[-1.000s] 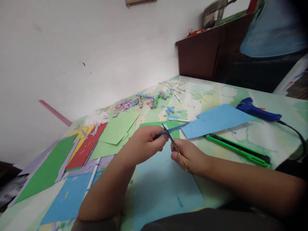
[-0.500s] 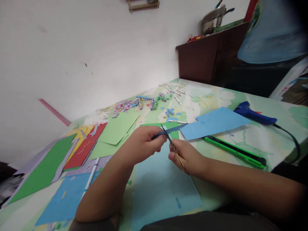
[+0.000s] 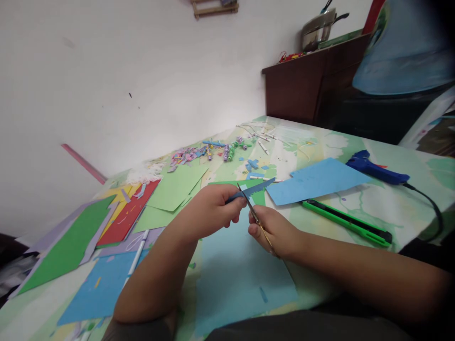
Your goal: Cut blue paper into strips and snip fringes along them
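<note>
White wall is running behind a table (image 3: 398, 199) with a green patterned cover, and a dark wooden cabinet (image 3: 302, 90) is standing past its far right corner. Both hands are working above the middle of the table, over a pale blue sheet (image 3: 241, 279) that is lying flat and reaching toward the near edge, where dark clothing is hiding the border. The left hand (image 3: 213, 208) is coming in from the lower left with the forearm raised off the surface, and its thumb and fingers are pinching one end of a blue paper strip (image 3: 256, 188). The strip is sticking out to the right in the air, and its tip is ending just beside a larger blue paper piece (image 3: 320, 180). The right hand (image 3: 275, 232) is gripping small scissors (image 3: 253, 212), whose thin blades are pointing up and away and crossing the strip near the left fingers; I cannot tell how wide the blades are standing. On the right, a green utility knife (image 3: 346, 221) is lying near the right wrist and a blue glue gun (image 3: 373, 169) is resting further back, with bare cover between them giving open room. On the left the space is crowded: light green sheets (image 3: 174, 187), a red sheet (image 3: 130, 213), a dark green sheet (image 3: 67, 248), another blue sheet (image 3: 99, 289) and a white pen (image 3: 138, 252) are overlapping toward the left edge. Small coloured scraps (image 3: 209, 152) are lying along the far side near the wall.
</note>
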Available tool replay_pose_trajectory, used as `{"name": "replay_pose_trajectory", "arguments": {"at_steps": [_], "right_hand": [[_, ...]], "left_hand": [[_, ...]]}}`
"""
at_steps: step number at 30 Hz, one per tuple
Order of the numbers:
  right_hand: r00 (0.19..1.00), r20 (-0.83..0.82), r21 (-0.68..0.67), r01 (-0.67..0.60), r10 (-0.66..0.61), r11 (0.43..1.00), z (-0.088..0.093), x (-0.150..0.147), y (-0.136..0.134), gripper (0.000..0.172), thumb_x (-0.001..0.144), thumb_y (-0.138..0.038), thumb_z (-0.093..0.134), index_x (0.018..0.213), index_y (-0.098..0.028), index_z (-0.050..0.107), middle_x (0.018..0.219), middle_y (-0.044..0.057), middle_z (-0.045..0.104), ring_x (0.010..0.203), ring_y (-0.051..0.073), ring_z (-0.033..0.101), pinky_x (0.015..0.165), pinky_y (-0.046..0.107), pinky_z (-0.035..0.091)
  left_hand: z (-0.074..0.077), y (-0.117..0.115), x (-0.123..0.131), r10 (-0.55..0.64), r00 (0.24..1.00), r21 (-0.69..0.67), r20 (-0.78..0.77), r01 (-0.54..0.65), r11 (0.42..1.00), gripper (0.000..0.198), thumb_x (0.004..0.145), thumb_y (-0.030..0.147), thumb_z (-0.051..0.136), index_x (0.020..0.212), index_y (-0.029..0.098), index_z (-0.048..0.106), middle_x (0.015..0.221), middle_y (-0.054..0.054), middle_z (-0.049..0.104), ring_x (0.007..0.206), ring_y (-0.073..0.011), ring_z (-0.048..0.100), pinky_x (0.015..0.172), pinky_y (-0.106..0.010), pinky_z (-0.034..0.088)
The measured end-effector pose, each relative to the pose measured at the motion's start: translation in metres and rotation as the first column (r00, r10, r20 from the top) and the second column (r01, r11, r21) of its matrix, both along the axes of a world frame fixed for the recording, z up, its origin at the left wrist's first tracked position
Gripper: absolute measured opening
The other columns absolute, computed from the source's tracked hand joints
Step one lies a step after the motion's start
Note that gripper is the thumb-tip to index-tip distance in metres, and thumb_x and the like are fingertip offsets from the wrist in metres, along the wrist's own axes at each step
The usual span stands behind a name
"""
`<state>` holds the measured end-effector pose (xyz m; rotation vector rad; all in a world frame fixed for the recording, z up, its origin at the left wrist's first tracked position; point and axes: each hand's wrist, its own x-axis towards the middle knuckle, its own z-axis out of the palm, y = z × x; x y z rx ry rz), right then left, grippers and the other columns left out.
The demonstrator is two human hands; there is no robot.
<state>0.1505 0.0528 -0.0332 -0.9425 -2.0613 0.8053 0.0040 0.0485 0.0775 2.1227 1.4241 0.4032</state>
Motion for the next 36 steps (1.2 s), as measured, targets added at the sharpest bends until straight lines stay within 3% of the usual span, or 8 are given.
{"name": "replay_pose_trajectory", "arguments": {"at_steps": [15,20,27,36], "right_hand": [[1.0,-0.009,0.014,-0.011,0.011,1.0,-0.0005,0.0004,0.0,0.055,0.074,-0.07,0.022,0.066,-0.019,0.039,0.058,-0.001,0.043,0.052,0.012,0.038,0.048,0.026,0.03],[0.999,0.037,-0.012,0.027,-0.027,1.0,0.0015,0.0017,-0.0001,0.051,0.074,-0.068,0.028,0.065,-0.019,0.038,0.057,-0.001,0.043,0.052,0.012,0.039,0.048,0.026,0.029],[0.997,0.059,-0.032,0.052,-0.05,0.998,0.0023,0.0024,0.0025,0.043,0.077,-0.06,0.033,0.065,-0.02,0.037,0.056,-0.001,0.043,0.051,0.012,0.037,0.047,0.025,0.027],[0.996,0.07,-0.015,0.056,-0.055,0.998,0.0007,0.0041,0.0016,0.048,0.075,-0.065,0.028,0.069,-0.019,0.039,0.059,0.0,0.045,0.054,0.013,0.039,0.049,0.027,0.03]], "left_hand": [[-0.0009,0.0014,0.0001,0.007,0.999,-0.041,0.047,-0.005,0.999,0.024,0.074,0.026,0.044,0.053,0.016,0.05,0.045,0.005,0.048,0.042,-0.0057,0.047,0.039,-0.015,0.033],[-0.0006,0.0011,-0.0007,0.016,0.996,-0.042,0.083,-0.012,0.999,0.021,0.072,0.025,0.046,0.054,0.016,0.052,0.046,0.005,0.05,0.043,-0.0057,0.049,0.04,-0.015,0.035],[0.0003,0.0043,-0.0005,0.041,0.989,-0.151,0.14,-0.02,0.988,0.016,0.07,0.022,0.047,0.061,0.017,0.059,0.048,0.004,0.053,0.046,-0.0069,0.051,0.043,-0.016,0.04],[-0.001,0.0052,-0.0042,0.044,0.995,-0.106,0.094,-0.034,0.994,0.024,0.073,0.031,0.044,0.058,0.016,0.055,0.051,0.002,0.054,0.045,-0.0075,0.049,0.041,-0.017,0.035]]}}
